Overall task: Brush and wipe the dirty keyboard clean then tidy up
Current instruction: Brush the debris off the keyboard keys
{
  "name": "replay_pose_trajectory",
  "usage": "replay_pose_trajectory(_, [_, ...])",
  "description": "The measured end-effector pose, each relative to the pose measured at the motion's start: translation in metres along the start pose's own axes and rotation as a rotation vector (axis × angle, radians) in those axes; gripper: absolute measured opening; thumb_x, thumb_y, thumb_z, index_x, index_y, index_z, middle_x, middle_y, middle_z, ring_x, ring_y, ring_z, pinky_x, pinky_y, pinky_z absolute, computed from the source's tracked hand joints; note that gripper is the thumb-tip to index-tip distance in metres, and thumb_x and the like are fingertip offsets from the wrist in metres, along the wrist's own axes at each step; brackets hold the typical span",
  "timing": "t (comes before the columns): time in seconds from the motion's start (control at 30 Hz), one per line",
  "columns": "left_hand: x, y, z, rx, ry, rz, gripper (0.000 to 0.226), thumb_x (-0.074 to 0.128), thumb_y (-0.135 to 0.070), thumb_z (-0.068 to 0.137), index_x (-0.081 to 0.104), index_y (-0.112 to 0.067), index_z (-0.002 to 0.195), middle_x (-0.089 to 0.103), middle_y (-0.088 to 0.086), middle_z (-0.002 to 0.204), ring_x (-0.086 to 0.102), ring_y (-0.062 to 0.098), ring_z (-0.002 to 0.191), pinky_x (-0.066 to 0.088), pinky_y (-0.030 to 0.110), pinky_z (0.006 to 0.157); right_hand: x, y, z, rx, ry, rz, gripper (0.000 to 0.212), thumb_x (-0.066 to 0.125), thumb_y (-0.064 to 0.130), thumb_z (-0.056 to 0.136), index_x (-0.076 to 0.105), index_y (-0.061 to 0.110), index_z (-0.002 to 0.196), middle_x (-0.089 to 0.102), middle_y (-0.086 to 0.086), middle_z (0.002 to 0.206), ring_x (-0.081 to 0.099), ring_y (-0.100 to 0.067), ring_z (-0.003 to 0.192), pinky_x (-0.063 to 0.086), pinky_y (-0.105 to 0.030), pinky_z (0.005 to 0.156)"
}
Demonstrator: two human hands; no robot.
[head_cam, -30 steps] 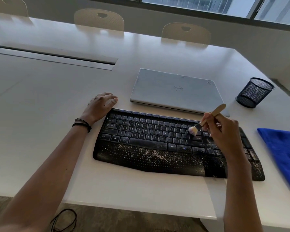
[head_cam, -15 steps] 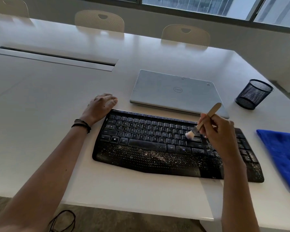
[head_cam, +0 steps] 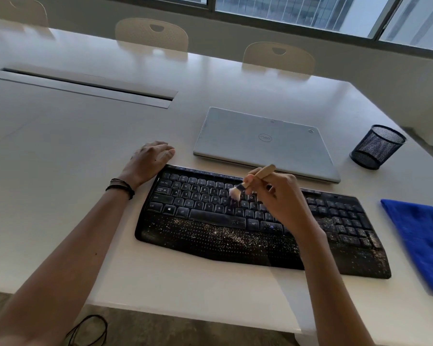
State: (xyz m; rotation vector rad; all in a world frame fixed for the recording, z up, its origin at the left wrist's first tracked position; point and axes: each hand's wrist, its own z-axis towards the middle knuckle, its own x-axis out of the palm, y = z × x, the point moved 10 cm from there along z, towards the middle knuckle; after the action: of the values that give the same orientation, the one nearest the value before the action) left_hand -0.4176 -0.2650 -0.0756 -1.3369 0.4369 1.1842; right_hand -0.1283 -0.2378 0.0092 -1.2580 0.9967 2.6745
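A black keyboard [head_cam: 205, 236] lies on the white table, its palm rest speckled with pale crumbs. My right hand [head_cam: 283, 198] grips a small wooden-handled brush [head_cam: 254, 179]; the pale bristles touch the keys near the middle of the board. My left hand [head_cam: 148, 162] rests on the table at the keyboard's far left corner, fingers loosely bent and holding nothing. A blue cloth [head_cam: 420, 238] lies on the table to the right of the keyboard.
A closed silver laptop [head_cam: 265, 143] sits just behind the keyboard. A black mesh pen cup [head_cam: 378, 147] stands at the back right. A cable slot [head_cam: 85, 87] runs across the table at the left. Chairs [head_cam: 151, 33] line the far side.
My right hand has carried the brush leftward along the keys, from the right part of the main block to its middle. My left hand has stayed in place.
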Motion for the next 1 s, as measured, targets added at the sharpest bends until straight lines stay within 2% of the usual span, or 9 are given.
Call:
replay_pose_trajectory(0.07, [0.001,0.0,0.0,0.004,0.002,0.0,0.074,0.024,-0.061,0.081,0.063,-0.01,0.119,0.057,0.013,0.129,0.051,0.029,0.12,0.039,0.046,0.102,0.002,0.0,0.002,-0.02,-0.023,-0.063,0.032,0.046,0.037,0.09,0.068,0.015,0.091,0.07,0.007,0.079,0.062,-0.005,0.056,0.053,-0.026,0.049])
replay_pose_trajectory(0.2, [0.002,-0.003,-0.001,-0.002,0.0,0.008,0.063,0.03,-0.051,0.086,0.062,-0.008,0.119,0.056,0.013,0.129,0.05,0.029,0.121,0.038,0.046,0.103,0.006,-0.005,-0.002,0.016,0.033,-0.015,0.027,0.048,0.034,0.093,0.066,0.015,0.085,0.065,0.01,0.066,0.056,-0.008,0.046,0.042,-0.014,0.043])
replay_pose_trajectory(0.3, [0.001,-0.002,-0.002,-0.007,-0.006,0.009,0.061,0.031,-0.048,0.086,0.063,-0.008,0.119,0.057,0.013,0.129,0.05,0.028,0.121,0.038,0.045,0.103,0.003,-0.007,-0.002,0.029,-0.015,-0.07,0.027,0.049,0.028,0.094,0.066,0.01,0.083,0.065,0.005,0.064,0.054,-0.003,0.045,0.038,-0.01,0.041])
replay_pose_trajectory(0.4, [0.001,-0.002,-0.002,-0.007,0.01,0.007,0.068,0.028,-0.055,0.084,0.063,-0.008,0.118,0.057,0.013,0.128,0.051,0.028,0.12,0.038,0.046,0.103,0.005,-0.002,-0.003,0.031,-0.026,-0.073,0.029,0.046,0.032,0.093,0.065,0.012,0.082,0.065,0.005,0.065,0.053,-0.003,0.044,0.042,-0.013,0.043])
replay_pose_trajectory(0.5, [0.001,-0.002,-0.002,0.001,0.012,0.004,0.076,0.023,-0.062,0.08,0.063,-0.009,0.118,0.058,0.013,0.127,0.051,0.027,0.12,0.039,0.047,0.102,0.008,0.003,-0.005,0.025,0.048,0.054,0.022,0.047,0.02,0.096,0.06,0.018,0.078,0.062,0.008,0.063,0.059,-0.006,0.051,0.046,-0.016,0.047])
replay_pose_trajectory(0.7, [0.0,-0.003,-0.003,0.001,0.008,-0.001,0.077,0.022,-0.063,0.079,0.063,-0.01,0.118,0.057,0.012,0.128,0.051,0.028,0.12,0.038,0.045,0.102,0.009,0.009,-0.008,0.018,0.043,0.163,0.027,0.04,0.027,0.093,0.056,0.013,0.077,0.057,0.007,0.057,0.055,-0.013,0.043,0.048,-0.038,0.042])
replay_pose_trajectory(0.8, [-0.001,-0.003,-0.003,0.009,0.005,-0.005,0.078,0.022,-0.063,0.079,0.063,-0.01,0.118,0.058,0.013,0.127,0.051,0.028,0.12,0.039,0.046,0.102,0.005,0.007,-0.008,0.008,0.026,0.128,0.026,0.042,0.028,0.093,0.059,0.011,0.084,0.06,0.007,0.063,0.059,-0.011,0.049,0.051,-0.033,0.046])
replay_pose_trajectory(0.9, [-0.002,-0.004,-0.003,0.007,-0.003,-0.011,0.078,0.023,-0.063,0.079,0.064,-0.009,0.117,0.058,0.013,0.127,0.051,0.028,0.12,0.039,0.043,0.102,0.013,0.004,-0.011,0.058,0.093,0.202,0.024,0.042,0.027,0.093,0.057,0.015,0.08,0.06,0.006,0.062,0.059,-0.012,0.05,0.052,-0.026,0.048])
replay_pose_trajectory(1.0, [-0.002,-0.006,-0.002,0.013,-0.002,-0.013,0.078,0.023,-0.063,0.079,0.064,-0.009,0.117,0.058,0.013,0.127,0.051,0.027,0.12,0.039,0.042,0.103,0.012,0.004,-0.01,0.08,0.074,0.164,0.021,0.043,0.029,0.093,0.057,0.018,0.082,0.06,0.005,0.062,0.059,-0.013,0.049,0.053,-0.032,0.048])
